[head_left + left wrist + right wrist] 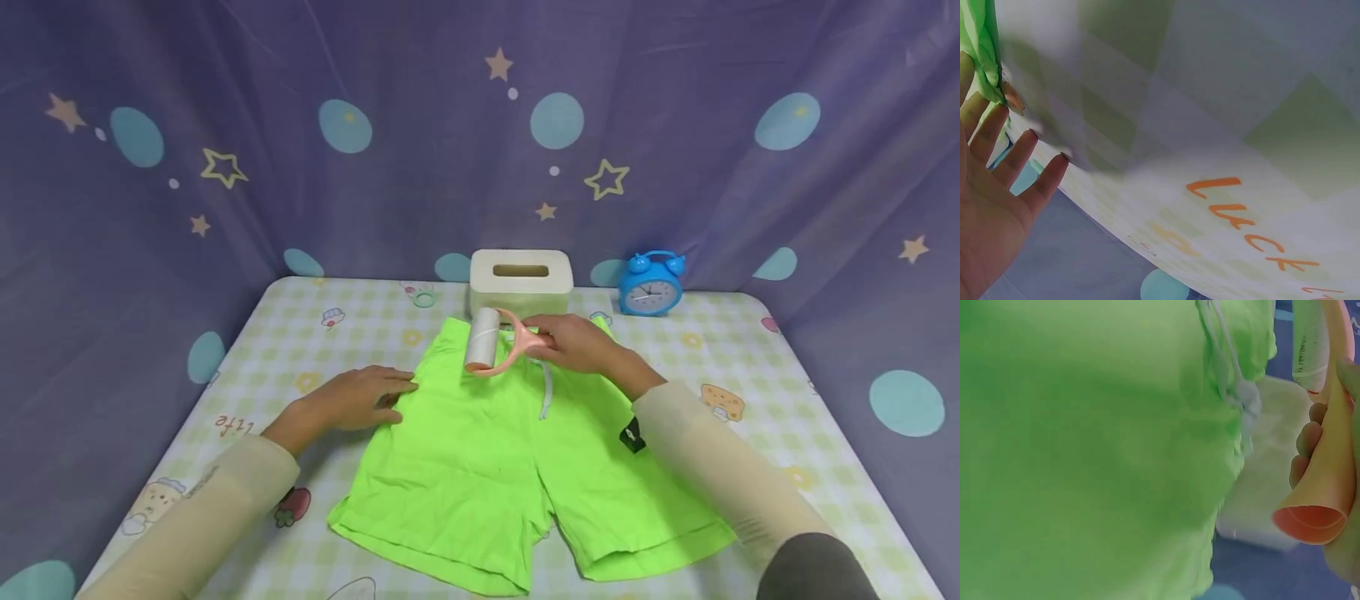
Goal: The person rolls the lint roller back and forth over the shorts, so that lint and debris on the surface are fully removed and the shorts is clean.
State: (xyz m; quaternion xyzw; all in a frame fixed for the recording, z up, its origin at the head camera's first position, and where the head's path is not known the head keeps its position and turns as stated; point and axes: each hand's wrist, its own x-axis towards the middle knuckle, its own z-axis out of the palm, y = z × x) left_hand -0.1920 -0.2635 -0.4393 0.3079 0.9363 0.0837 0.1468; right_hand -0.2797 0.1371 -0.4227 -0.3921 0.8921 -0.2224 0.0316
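Neon green shorts [465, 450] lie spread on the table, waistband toward the back, with a white drawstring [547, 390] at the waist. My right hand [573, 342] grips the pink handle of a lint roller [482, 340]; its white roll is over the waistband's left part. In the right wrist view the fingers wrap the flared handle [1322, 481], whose hollow end faces the camera. My left hand [367, 396] is at the left edge of the shorts, fingertips at the fabric. The left wrist view shows that hand [1004, 181] with fingers extended and spread beside the green cloth [982, 50].
Behind the waistband stands a cream tissue box [521, 283]. A blue alarm clock [650, 285] is at the back right. A checked, printed cover [300, 350] lies over the table, and a purple patterned curtain [435, 167] rises behind it and along both sides.
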